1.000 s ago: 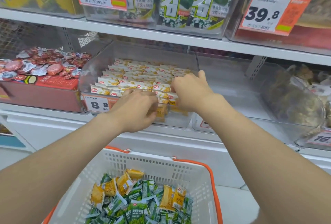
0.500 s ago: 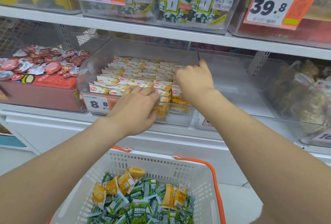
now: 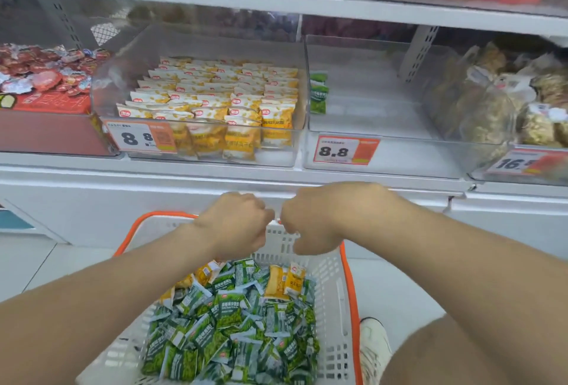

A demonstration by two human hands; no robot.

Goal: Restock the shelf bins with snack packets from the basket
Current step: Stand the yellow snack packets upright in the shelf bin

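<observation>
The white perforated plastic basket with an orange rim (image 3: 336, 274) sits low in the view, and its heap of small green foil snack packets (image 3: 233, 323) lies at about 6 o'clock from both hands, directly beneath them. The left hand (image 3: 236, 221) and the right hand (image 3: 313, 218) hover side by side over the basket's far wall, knuckles nearly touching, fingers curled under; neither shows a packet in its grip, though the palms are hidden. They are about equally near the heap; a few yellow packets (image 3: 284, 281) at its far edge sit closest to the right hand.

The green packets are flat, rectangular pouches, crinkled and glossy, tumbled at every angle with no common long axis. Up at 12 o'clock, the clear plastic shelf bin of yellow packets (image 3: 199, 46) looks nearly full in neat upright rows. At 1 o'clock, the neighbouring clear bin (image 3: 368, 43) holds only a few green packets (image 3: 318, 94) against its left wall, so the green stock probably belongs there.
</observation>
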